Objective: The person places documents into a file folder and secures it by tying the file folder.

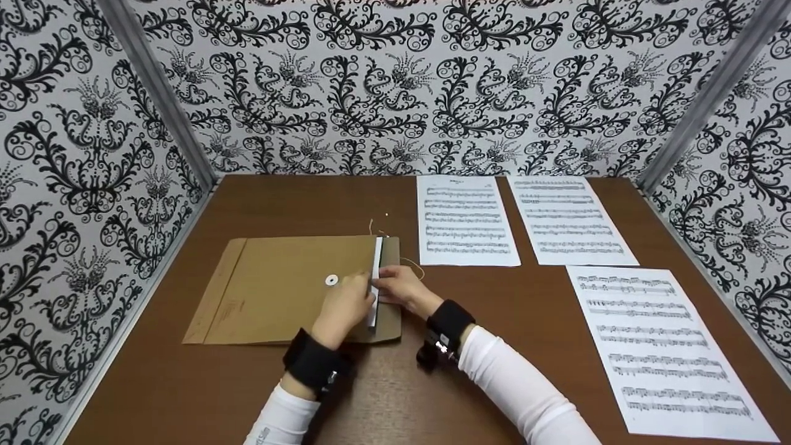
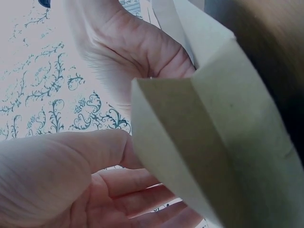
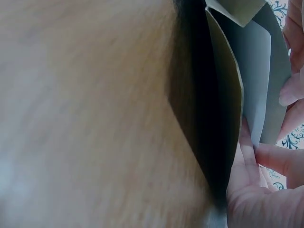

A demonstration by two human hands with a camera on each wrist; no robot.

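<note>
On the surface (image 1: pixel 395 402), nearer its left edge, lies the string-tie envelope (image 1: pixel 278 266). We see the left hand (image 1: pixel 347 301) pinching its upper wall, the right hand's (image 1: pixel 405 287) fingers pinching white paper (image 1: pixel 376 252). Working paper through the mouth seems in hand, calling for spread walls; the right wrist view shows the gap the head view hides.

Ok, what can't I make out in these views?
- White paper: head view, only an edge shows; envelope hides the rest.
- Small print on envelope: head view, too small.
- Left hand: right wrist view, cut off by right edge.
- Sheet music details: head view, too small.
</note>
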